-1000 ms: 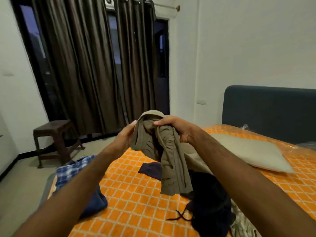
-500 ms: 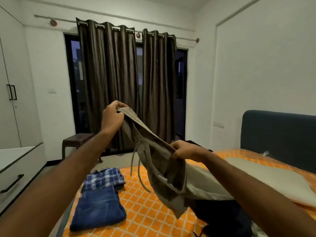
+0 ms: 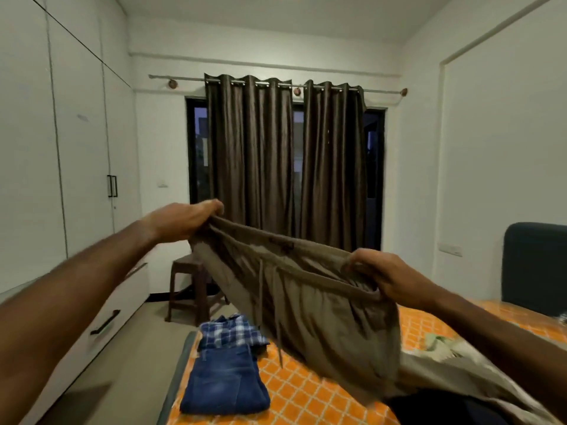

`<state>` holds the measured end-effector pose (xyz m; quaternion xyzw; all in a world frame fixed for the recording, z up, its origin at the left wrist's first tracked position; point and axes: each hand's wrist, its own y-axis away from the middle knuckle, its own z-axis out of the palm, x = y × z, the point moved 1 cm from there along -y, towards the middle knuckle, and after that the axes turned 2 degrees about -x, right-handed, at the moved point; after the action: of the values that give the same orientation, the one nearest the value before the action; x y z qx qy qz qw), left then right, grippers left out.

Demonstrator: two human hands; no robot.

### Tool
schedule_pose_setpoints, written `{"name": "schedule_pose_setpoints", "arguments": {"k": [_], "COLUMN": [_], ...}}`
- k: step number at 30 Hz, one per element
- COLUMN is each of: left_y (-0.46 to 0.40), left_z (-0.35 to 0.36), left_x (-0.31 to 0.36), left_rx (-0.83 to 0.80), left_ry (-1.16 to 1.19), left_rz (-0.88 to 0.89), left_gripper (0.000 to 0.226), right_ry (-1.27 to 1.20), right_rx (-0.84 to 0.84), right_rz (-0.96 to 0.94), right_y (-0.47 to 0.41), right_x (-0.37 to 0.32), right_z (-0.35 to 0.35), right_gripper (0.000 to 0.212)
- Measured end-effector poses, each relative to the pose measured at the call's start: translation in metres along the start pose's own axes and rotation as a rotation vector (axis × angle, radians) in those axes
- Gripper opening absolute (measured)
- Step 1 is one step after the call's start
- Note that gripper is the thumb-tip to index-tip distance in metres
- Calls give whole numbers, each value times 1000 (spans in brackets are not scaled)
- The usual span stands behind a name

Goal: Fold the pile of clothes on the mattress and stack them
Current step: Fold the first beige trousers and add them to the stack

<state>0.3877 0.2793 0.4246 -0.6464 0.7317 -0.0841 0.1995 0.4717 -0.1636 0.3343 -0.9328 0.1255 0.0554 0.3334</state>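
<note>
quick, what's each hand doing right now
Left hand: grips one end of the khaki shorts' waistband.
Right hand: grips the other end, lower.

Body in view: 2 hands, 2 forearms, nothing above the elbow.

Left forearm [image 3: 76, 296]: enters the frame at 8 o'clock. Bare skin from frame edge to wrist. Outline soft with motion blur, so surface detail is unreadable.

Left hand [image 3: 184, 220]: bare. Back of hand faces the camera, and the thumb shows at its 2 o'clock end.

Right forearm [image 3: 491, 342]: enters at 4 o'clock. Bare from edge to wrist, and sharper than the left.

Right hand [image 3: 380, 277]: bare. Back of hand toward the camera, knuckle ridges visible along its 10 o'clock side, fingertips out of sight.
</note>
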Motion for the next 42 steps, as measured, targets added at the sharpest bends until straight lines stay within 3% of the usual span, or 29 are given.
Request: {"name": "schedule_pose_setpoints", "arguments": {"k": [2, 4, 6, 9, 11, 14, 18, 23, 25, 28, 32, 36, 42], "left_y": [13, 19, 21, 22, 22, 30, 39, 17, 4, -17, -38, -54, -72], "left_z": [10, 13, 8, -7, -21, -34, -43, -76, -85, -84, -83, -91, -106], "left_x": [-11, -17, -21, -31, -35, -40, -39, -20, -20, -30, -27, 2, 76], "left_rx": [-111, -136, -118, -49, 68, 273, 582, 853, 883, 782, 706, 743, 724], "left_ry": [-90, -108, -92, -20, 117, 436, 873, 1351, 1375, 1341, 1339, 1217, 1088], "left_rz": [19, 37, 35, -17, -37, -83, -136, -103, -174, -399, -608, -573, -327], "left_gripper": [37, 27, 17, 29, 37, 29, 18, 16, 10, 9, 12, 9, 36], "right_ry": [33, -4, -42, 10, -49, -320, -712, -916, -876, -901, -814, -786, -783], "right_rx": [-164, -270, -368, -472, -450, -320, -14, 354, 380, 398, 553, 615, 531], "right_rz": [8, 52, 127, 217, 217, 239, 255, 183, 254, 565, 835, 810, 582], "right_y": [-8, -21, -33, -54, -64, -67, -65, -89, -104, -130, -162, -187, -216], "right_x": [-3, -3, -3, 5, 10, 15, 15, -7, -9, 10, 18, 6, -48], "right_z": [-8, -18, -24, -30, -38, -61, -86, -106, -112, -108, -90, -80, -66], "right_gripper": [38, 32, 14, 30, 22, 14, 10, 13, 15, 26, 24, 11, 25]}}
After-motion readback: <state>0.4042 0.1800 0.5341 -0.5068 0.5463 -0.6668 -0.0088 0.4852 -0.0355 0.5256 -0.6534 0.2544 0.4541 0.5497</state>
